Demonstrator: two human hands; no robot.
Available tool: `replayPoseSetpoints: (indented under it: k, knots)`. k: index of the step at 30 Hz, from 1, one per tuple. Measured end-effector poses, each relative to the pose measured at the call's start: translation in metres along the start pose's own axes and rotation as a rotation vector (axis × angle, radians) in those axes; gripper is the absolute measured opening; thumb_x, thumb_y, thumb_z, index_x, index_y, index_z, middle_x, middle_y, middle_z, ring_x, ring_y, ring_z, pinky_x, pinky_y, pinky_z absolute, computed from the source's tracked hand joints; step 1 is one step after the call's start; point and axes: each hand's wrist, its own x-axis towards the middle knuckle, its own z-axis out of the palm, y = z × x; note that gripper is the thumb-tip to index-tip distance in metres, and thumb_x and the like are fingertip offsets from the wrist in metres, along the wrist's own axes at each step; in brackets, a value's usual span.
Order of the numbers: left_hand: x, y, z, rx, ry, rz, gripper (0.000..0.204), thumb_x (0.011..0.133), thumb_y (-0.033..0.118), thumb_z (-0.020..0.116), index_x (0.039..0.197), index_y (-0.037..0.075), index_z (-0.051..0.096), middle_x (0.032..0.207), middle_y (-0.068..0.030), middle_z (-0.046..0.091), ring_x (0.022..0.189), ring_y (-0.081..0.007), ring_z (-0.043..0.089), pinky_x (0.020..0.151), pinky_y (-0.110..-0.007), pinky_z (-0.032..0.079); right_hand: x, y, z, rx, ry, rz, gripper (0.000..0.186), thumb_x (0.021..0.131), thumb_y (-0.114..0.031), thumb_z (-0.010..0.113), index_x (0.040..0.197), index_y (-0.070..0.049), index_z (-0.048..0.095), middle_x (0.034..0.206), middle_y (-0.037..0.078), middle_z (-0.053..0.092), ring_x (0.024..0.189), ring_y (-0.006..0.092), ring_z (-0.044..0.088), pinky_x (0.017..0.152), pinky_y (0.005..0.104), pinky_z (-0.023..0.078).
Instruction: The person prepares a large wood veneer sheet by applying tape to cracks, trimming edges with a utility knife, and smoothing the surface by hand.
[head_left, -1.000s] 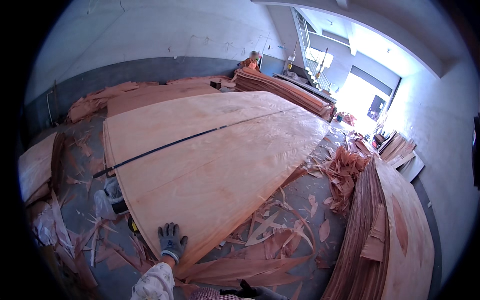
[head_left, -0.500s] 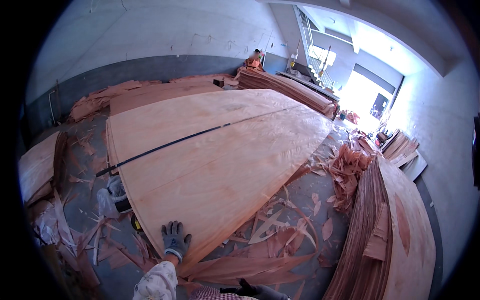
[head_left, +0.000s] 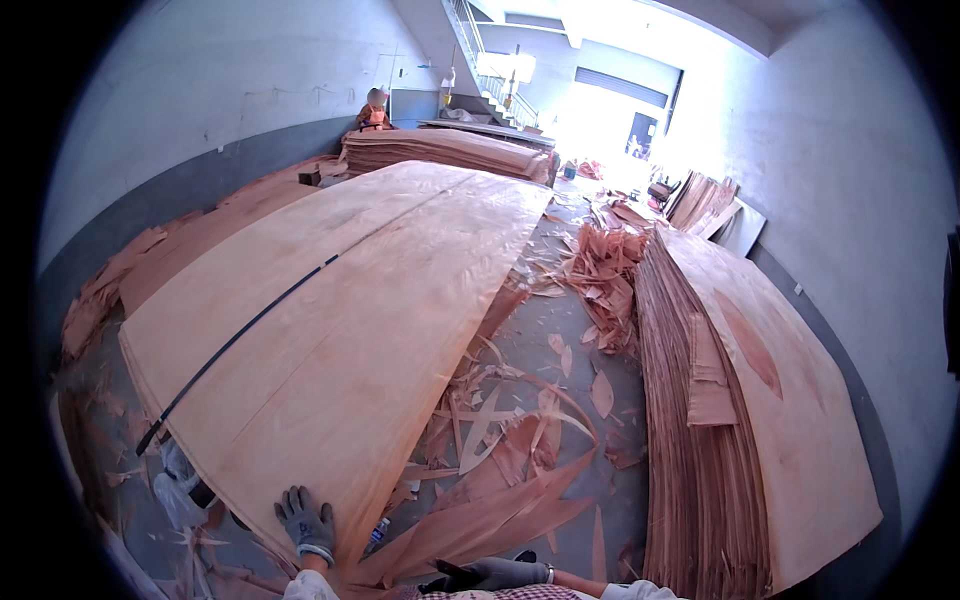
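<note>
My left hand (head_left: pixel 306 524), in a grey work glove, lies flat with fingers spread on the near corner of a large pale wood veneer sheet (head_left: pixel 330 340). This sheet tops a low stack. A long thin dark strip (head_left: pixel 235 343) lies lengthwise across it, its near end jutting past the edge. At the lower edge, close to my checked clothing, is my right hand (head_left: pixel 500 573), in a grey glove with dark fingertips. Its fingers point left with the thumb apart, and nothing shows in them; part of it is hard to make out.
Veneer scraps (head_left: pixel 520 470) litter the floor right of the sheet. Further right stands a tall veneer stack (head_left: pixel 700 440) with a pale top sheet. A clear plastic bag (head_left: pixel 180 498) sits by the left edge. A person (head_left: pixel 375 112) is behind a far veneer pile (head_left: pixel 440 152).
The view has swung right, so the sheet and far pile sit further left. My left hand stays flat on the same corner. More of my right hand and forearm now shows.
</note>
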Motion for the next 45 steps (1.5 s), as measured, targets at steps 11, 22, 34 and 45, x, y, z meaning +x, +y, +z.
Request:
replayPoseSetpoints:
  k: [11, 22, 34, 45]
  knots:
    - [-0.005, -0.009, 0.005, 0.044, 0.074, 0.054, 0.058, 0.079, 0.032, 0.057, 0.124, -0.003, 0.046, 0.131, -0.0214, 0.043, 0.124, -0.038, 0.036, 0.107, -0.054, 0.018, -0.015, -0.028, 0.01, 0.069, 0.029, 0.043, 0.055, 0.093, -0.008, 0.051, 0.142, -0.001, 0.027, 0.133, 0.006, 0.05, 0.114, 0.0105, 0.047, 0.106, 0.0244, 0.024]
    - [0.0, 0.003, 0.013, 0.106, -0.004, 0.056, 0.055, 0.084, 0.034, 0.054, 0.126, 0.0, 0.046, 0.133, -0.0203, 0.042, 0.127, -0.0356, 0.035, 0.106, -0.053, 0.02, -0.043, -0.019, 0.003, -0.148, 0.188, -0.091, 0.065, 0.088, -0.007, 0.056, 0.144, -0.006, 0.024, 0.132, 0.002, 0.05, 0.115, 0.0086, 0.043, 0.104, 0.0261, 0.028]
    - [0.078, 0.067, 0.026, -0.012, -0.005, 0.414, 0.048, 0.09, 0.026, 0.049, 0.128, -0.003, 0.042, 0.133, -0.0237, 0.042, 0.127, -0.0381, 0.035, 0.105, -0.047, 0.026, -0.108, -0.009, -0.041, 0.413, 0.444, 0.048, 0.032, 0.088, -0.012, 0.059, 0.117, 0.002, 0.057, 0.102, 0.006, 0.063, 0.099, 0.0135, 0.055, 0.093, 0.0272, 0.04]
    - [0.249, 0.228, 0.156, 0.177, -0.052, 0.57, 0.048, 0.094, 0.028, 0.045, 0.137, 0.007, 0.038, 0.142, -0.0151, 0.037, 0.133, -0.0301, 0.031, 0.107, -0.044, 0.024, -0.149, 0.207, -0.19, 0.082, 0.519, 0.691, 0.035, 0.086, -0.037, 0.059, 0.099, -0.005, 0.064, 0.088, 0.014, 0.062, 0.075, 0.0231, 0.06, 0.068, 0.0358, 0.048]
